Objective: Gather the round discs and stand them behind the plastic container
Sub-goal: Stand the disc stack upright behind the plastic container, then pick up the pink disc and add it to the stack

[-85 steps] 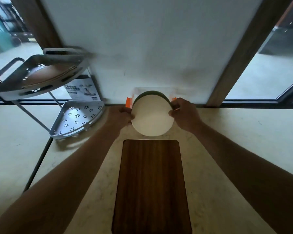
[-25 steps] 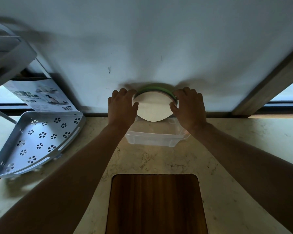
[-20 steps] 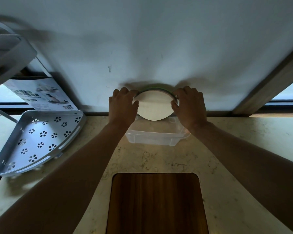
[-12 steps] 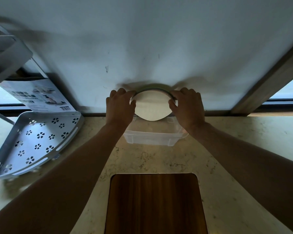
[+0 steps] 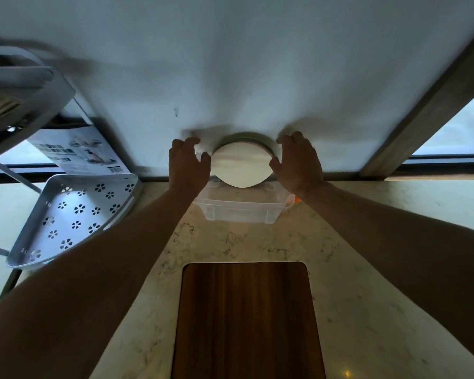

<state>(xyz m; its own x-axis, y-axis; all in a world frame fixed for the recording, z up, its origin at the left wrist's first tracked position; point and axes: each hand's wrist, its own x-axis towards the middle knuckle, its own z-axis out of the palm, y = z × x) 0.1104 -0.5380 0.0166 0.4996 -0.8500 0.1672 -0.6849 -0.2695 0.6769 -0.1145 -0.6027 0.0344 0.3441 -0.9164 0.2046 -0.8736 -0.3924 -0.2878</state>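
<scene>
Both hands, my left hand (image 5: 188, 166) and right hand (image 5: 298, 162), flank the upright stack of round cream discs (image 5: 242, 164) behind the clear plastic container (image 5: 241, 212), fingers loosely spread. I'd release slowly, checking they lean steadily against the white wall (image 5: 244, 64).

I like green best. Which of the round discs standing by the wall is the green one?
The back disc, nearest the wall: only its green rim peeks above the cream front disc, which hides the rest.

Wooden board (image 5: 246, 321) flat on marble counter (image 5: 367, 283), near edge. Perforated white corner shelf (image 5: 74, 214) at left; printed box (image 5: 80, 151) behind it against wall (image 5: 244, 64).
</scene>
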